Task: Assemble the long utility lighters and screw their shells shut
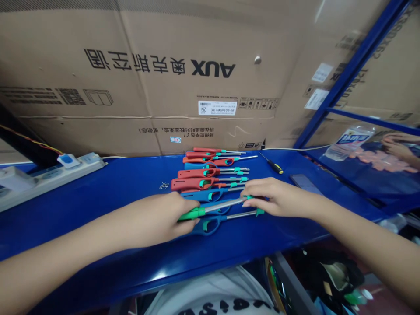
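My left hand (173, 214) is closed around the green handle end of a long-nosed gas lighter (223, 205), its metal barrel pointing right. At the barrel's tip, the fingers of my right hand (267, 197) pinch the small teal piece. Below it on the blue surface lies a blue lighter (210, 225) with a teal trigger and tip piece. Behind my hands, several more lighters lie in a stack of rows, such as a red lighter (193, 183) and another blue lighter (203, 195). My fingers hide part of the held handle.
A screwdriver (274, 167) and a phone (305, 183) lie right of the lighters on the blue table (131, 175). A large cardboard box (157, 96) stands behind. At left is a power strip (55, 175); at right, a plastic bottle (349, 142) and another person's hand (402, 148).
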`<state>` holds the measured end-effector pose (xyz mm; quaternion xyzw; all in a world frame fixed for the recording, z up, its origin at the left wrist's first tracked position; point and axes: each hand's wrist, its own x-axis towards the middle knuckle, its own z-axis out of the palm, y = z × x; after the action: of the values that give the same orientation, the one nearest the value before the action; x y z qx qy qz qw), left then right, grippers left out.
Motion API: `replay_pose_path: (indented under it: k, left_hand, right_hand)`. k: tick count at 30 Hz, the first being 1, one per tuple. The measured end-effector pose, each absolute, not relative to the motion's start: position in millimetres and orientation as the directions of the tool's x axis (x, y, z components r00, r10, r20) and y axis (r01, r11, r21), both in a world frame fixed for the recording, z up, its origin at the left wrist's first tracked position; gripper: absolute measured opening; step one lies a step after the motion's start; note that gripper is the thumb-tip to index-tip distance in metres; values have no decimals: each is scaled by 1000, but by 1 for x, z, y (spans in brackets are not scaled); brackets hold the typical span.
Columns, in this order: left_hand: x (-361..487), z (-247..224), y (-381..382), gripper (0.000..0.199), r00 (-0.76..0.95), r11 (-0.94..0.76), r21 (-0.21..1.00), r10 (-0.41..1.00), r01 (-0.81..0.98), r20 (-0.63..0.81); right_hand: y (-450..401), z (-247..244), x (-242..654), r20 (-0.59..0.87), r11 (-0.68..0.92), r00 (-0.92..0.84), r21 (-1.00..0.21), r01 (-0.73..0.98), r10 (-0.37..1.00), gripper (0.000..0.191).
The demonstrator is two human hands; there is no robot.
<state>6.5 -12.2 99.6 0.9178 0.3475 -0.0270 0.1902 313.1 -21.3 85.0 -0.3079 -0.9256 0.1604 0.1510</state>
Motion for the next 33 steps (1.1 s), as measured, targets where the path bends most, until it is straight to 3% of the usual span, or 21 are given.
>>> replay_pose_path:
  k: [6, 12, 14, 16, 19, 21, 23, 25, 29, 33]
  left_hand:
    - [13, 99, -4, 19, 738, -693, 256, 651, 674, -178]
    - [19, 88, -3, 17, 797, -735, 321, 588, 598, -137]
    - [23, 87, 2, 18, 785, -730, 307, 609, 610, -113]
    - [28, 89, 10, 21, 756, -705, 303, 648, 642, -96]
    - [36, 97, 27, 28, 730, -689, 303, 683, 658, -32]
    - [41, 100, 41, 29, 713, -690, 263, 701, 674, 15]
    - [46, 99, 55, 27, 695, -685, 221, 718, 694, 40]
    - [49, 94, 68, 25, 687, -680, 213, 725, 701, 54]
    - [49, 77, 92, 27, 707, -717, 221, 694, 662, 133]
    - [46, 59, 109, 35, 781, -801, 164, 599, 577, 177]
  right_hand:
    - [-7, 79, 314, 165, 774, -797, -415, 478, 581, 28]
    - [-21, 81, 296, 127, 829, -823, -172, 531, 554, 35]
    - [-16, 84, 294, 97, 811, -819, -245, 531, 566, 36]
    - [1, 87, 298, 70, 734, -790, -426, 529, 609, 43]
    - [45, 85, 309, 63, 500, -585, -598, 627, 809, 64]
    - [80, 78, 316, 63, 381, -400, -471, 795, 914, 56]
    - [108, 68, 321, 72, 338, -330, -208, 918, 941, 34]
    - [127, 56, 324, 69, 314, -308, -101, 944, 949, 27]
    - [139, 39, 328, 71, 305, -303, -23, 952, 950, 25]
    - [138, 42, 338, 107, 328, -323, -34, 944, 940, 23]
